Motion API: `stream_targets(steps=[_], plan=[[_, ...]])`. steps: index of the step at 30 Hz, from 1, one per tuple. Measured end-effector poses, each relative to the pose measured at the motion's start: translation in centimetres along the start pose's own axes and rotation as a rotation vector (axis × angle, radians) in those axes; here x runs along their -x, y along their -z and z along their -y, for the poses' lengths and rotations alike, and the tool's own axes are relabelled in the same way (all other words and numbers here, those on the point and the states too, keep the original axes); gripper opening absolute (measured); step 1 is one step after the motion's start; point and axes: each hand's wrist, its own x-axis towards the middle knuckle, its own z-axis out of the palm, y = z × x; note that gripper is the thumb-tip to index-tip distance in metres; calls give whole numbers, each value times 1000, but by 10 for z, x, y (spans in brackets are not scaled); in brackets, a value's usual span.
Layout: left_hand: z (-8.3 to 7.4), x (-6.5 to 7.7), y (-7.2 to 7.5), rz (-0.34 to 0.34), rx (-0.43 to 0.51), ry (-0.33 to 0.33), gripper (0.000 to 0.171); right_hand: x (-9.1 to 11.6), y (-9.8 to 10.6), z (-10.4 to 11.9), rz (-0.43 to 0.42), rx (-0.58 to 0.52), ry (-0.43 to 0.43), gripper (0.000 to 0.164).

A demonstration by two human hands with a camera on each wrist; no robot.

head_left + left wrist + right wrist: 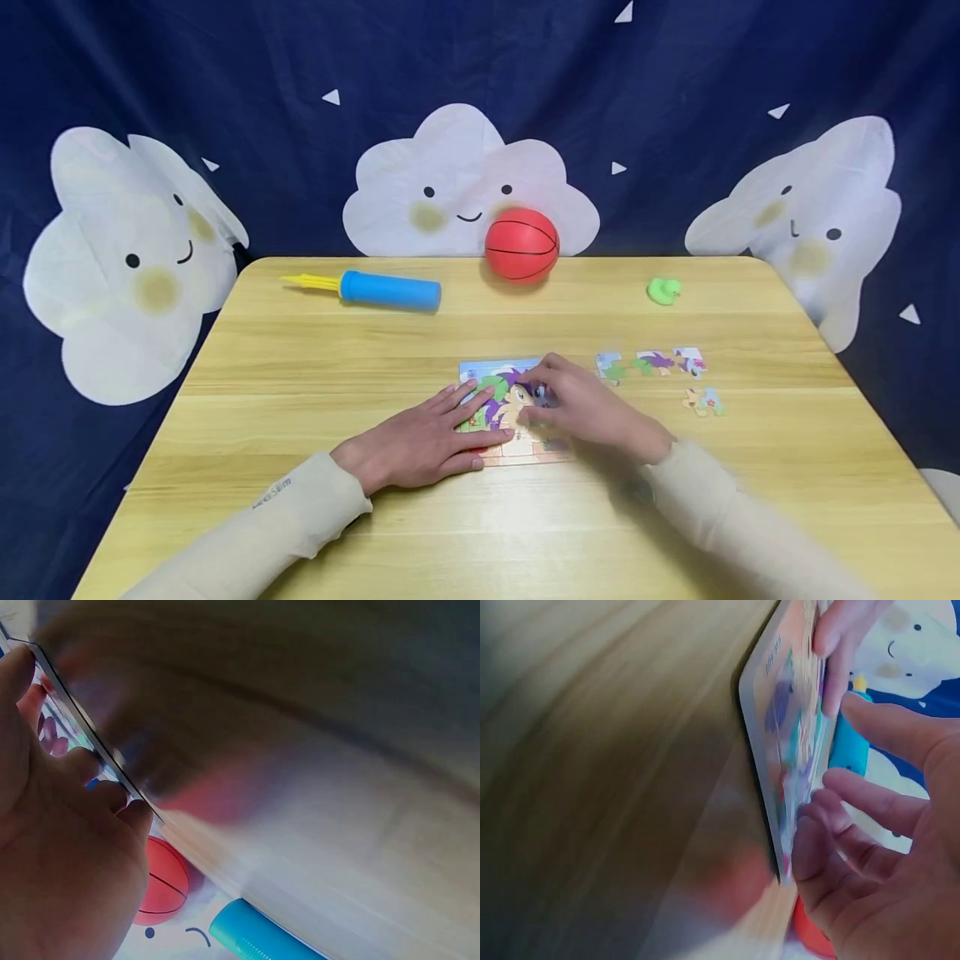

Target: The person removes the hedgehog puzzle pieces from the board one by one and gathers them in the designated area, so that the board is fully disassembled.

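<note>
Loose pieces lie to the right of the board and toward its far side; the right hand is the nearer.

The rectangular, thin, multicoloured cartoon puzzle board (487,367) lies flat on the pale wood-grain table (375,358), between the two hands; it appears slightly wider left to right, though foreshortening leaves its true long axis unconfirmed. The left hand (420,437) rests across its left part, fingers extended and spread, gripping nothing. The right hand (592,408) is over its right part, fingers relaxed and bent, thumb apart, nothing seen held between them. A left-to-right row of flat, purple, green and blue puzzle pieces (654,361) lies just beyond the right hand; a cream-and-green piece group (703,402) lies nearer the person, well apart from the left hand.
</note>
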Motion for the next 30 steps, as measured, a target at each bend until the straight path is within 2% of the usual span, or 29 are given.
stream_targets(steps=[4,11,17,30], plan=[[0,1,-1,4,-7,5,53,-3,-7,2,8,14,5,52],[1,1,-3,-1,-7,-1,53,-4,-13,4,-35,62,5,40],[1,1,-3,-4,4,1,53,-7,-14,5,-38,79,-11,32],[1,2,-3,-14,-9,-9,56,-13,-10,4,46,-15,-106,32]])
